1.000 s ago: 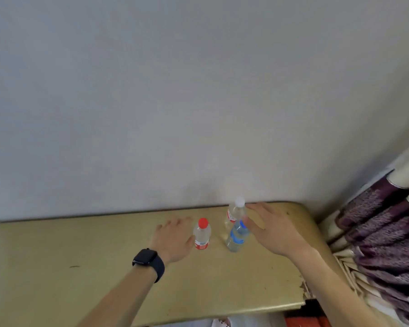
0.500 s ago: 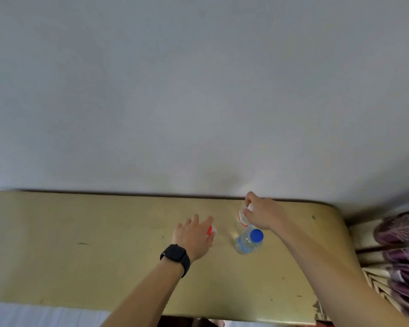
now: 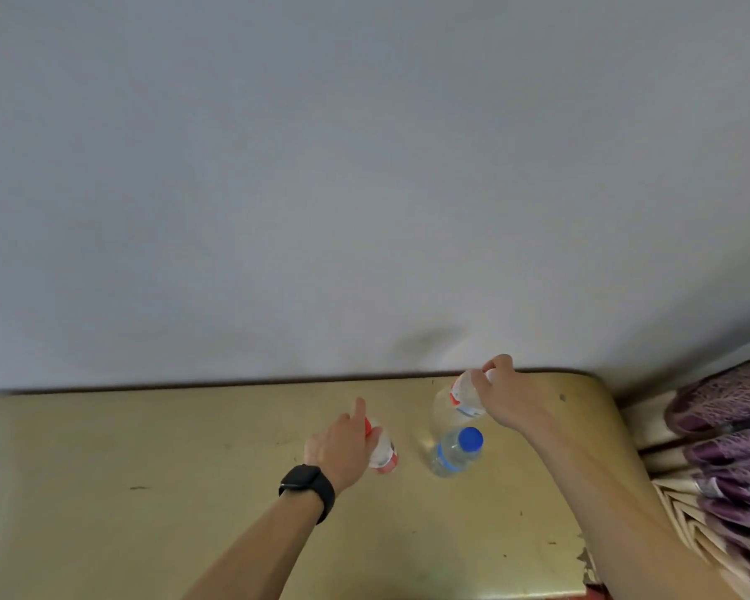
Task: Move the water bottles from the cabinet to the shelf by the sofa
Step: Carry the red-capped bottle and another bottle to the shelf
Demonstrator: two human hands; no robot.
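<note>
Three clear water bottles stand on the yellow cabinet top. My left hand, with a black watch on its wrist, is wrapped around the red-capped bottle; the index finger sticks up past the cap. My right hand grips the white-capped bottle near its neck, close to the wall. Between the two, a blue-capped bottle stands untouched, just in front of the white-capped one.
A plain grey wall rises directly behind the cabinet. Purple and cream patterned curtains hang off the cabinet's right end. The cabinet's front right corner has chipped paint.
Both hands have closed around their bottles: the left on the red-capped one, the right on the white-capped one. The view has tilted further down over the cabinet.
</note>
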